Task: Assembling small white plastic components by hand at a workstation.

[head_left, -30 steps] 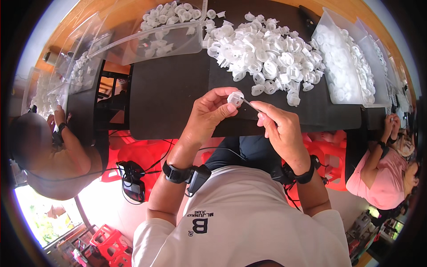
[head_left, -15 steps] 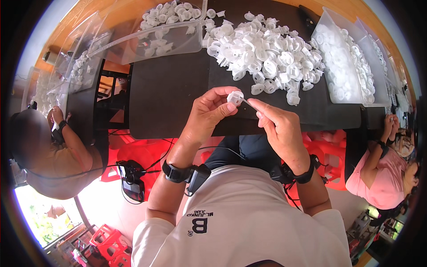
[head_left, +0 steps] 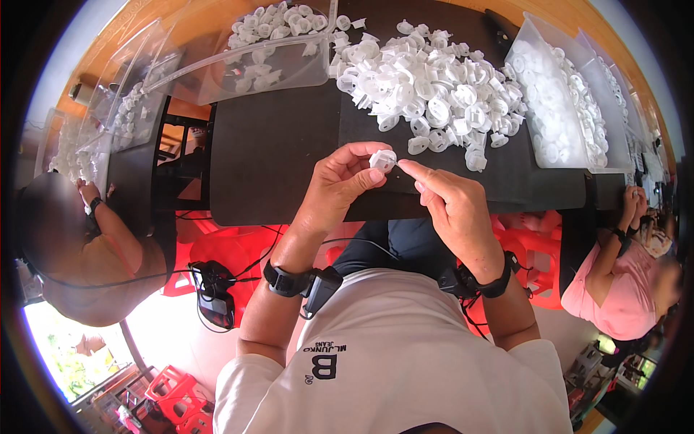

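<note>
My left hand (head_left: 341, 177) pinches a small round white plastic piece (head_left: 383, 160) between thumb and fingers, above the near edge of the dark table. Close at its right side is my right hand (head_left: 450, 194), index finger stretched toward the piece and the other fingers curled in. Something thin and pale seems to lie along that index finger, too small to make out. A big heap of similar white plastic pieces (head_left: 434, 87) lies on the table just beyond my hands.
At the back left stands a clear plastic bin (head_left: 289, 79) partly filled with white pieces. A translucent bin (head_left: 553, 108), full of them, is on the right. People sit at both sides, one in brown (head_left: 101, 267), one in pink (head_left: 614, 289). Red stools (head_left: 246, 246) stand below.
My right index fingertip has shifted slightly beside the piece, and the piece has turned a little in my left fingers. The person at the left has moved their hand.
</note>
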Demonstrator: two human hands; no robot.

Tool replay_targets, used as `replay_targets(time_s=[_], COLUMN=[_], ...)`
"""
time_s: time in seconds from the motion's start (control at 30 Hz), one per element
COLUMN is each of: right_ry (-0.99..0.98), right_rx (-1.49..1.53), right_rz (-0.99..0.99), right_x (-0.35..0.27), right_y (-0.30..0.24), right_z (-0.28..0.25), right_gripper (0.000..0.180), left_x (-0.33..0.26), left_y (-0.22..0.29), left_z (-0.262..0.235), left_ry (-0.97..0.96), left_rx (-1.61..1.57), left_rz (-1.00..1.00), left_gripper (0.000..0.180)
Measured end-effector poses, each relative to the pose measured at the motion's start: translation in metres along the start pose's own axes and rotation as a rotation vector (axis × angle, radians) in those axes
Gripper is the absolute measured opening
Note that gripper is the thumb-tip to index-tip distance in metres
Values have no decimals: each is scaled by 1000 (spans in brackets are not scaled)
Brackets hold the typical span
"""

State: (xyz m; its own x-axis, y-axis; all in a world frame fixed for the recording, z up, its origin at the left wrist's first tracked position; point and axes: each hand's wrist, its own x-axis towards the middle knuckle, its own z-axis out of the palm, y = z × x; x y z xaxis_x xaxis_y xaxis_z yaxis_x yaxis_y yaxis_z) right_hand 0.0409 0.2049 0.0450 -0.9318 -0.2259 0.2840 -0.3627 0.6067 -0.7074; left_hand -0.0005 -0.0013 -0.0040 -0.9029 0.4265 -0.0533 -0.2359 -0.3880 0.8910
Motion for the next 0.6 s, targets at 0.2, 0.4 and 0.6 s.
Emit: replay_targets(time_s=[0.2, 0.4, 0.6], right_ry=[12, 6, 12], right_rx=[27, 13, -2], right_rz=[-7, -2, -13], right_x=[1, 1, 0], right_y=[0, -1, -1], right_z=[1, 1, 1], right_gripper=[37, 37, 38], left_x=[0, -1, -1], left_y=[1, 1, 0], left_z=[1, 1, 2], left_ry=[2, 5, 6], left_rx=[25, 12, 18], left_rz=[1, 1, 8], left_gripper=[36, 36, 35])
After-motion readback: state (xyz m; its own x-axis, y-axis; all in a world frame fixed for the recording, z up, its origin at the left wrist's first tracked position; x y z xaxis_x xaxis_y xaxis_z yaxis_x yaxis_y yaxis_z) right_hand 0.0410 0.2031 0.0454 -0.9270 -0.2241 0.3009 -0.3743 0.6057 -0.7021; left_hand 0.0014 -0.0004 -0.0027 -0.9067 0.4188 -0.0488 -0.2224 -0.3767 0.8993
